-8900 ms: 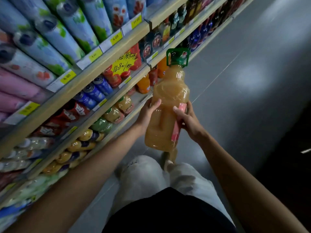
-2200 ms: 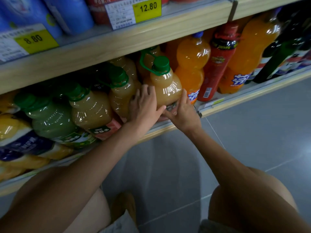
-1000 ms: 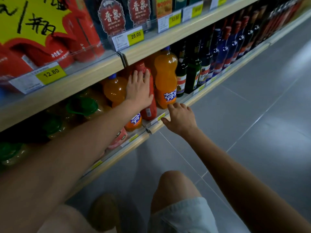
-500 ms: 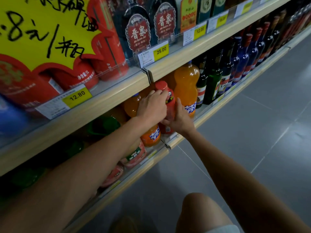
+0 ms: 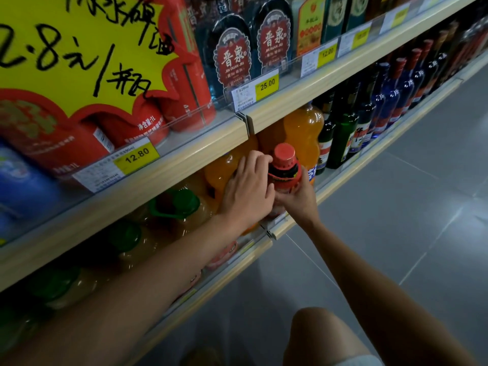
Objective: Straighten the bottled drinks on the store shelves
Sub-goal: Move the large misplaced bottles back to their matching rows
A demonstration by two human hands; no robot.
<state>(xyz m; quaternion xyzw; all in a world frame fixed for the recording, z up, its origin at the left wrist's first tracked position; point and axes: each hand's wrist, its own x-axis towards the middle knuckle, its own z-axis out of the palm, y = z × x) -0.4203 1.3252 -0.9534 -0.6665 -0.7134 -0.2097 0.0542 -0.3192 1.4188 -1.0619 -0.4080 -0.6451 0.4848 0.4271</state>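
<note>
Two long wood shelves run one over the other above a grey floor (image 5: 396,233). The top shelf (image 5: 184,170) holds big red cans (image 5: 184,83) behind a big yellow sign (image 5: 79,48), and two dark bottles (image 5: 229,56) with red labels. The low shelf (image 5: 224,276) is full of drinks. On its left are three juice jugs (image 5: 184,207) with green caps, in dim light. Then come two orange bottles (image 5: 303,130), with more orange behind them. After them stand one green bottle (image 5: 343,138) and a row of blue bottles (image 5: 388,101), too blurry to count.

The red bottle (image 5: 284,170) is at the front of the low shelf, between the two orange bottles. Its cap is on. Its bottom is hidden by the hands. The left hand (image 5: 248,191) has its fingers curled on the bottle's neck. The right hand (image 5: 301,199) holds the bottle lower down, with its fingers wrapped round it.

Three yellow price tags (image 5: 137,155) can be read: 12.80, 25.00 and 12.00.
</note>
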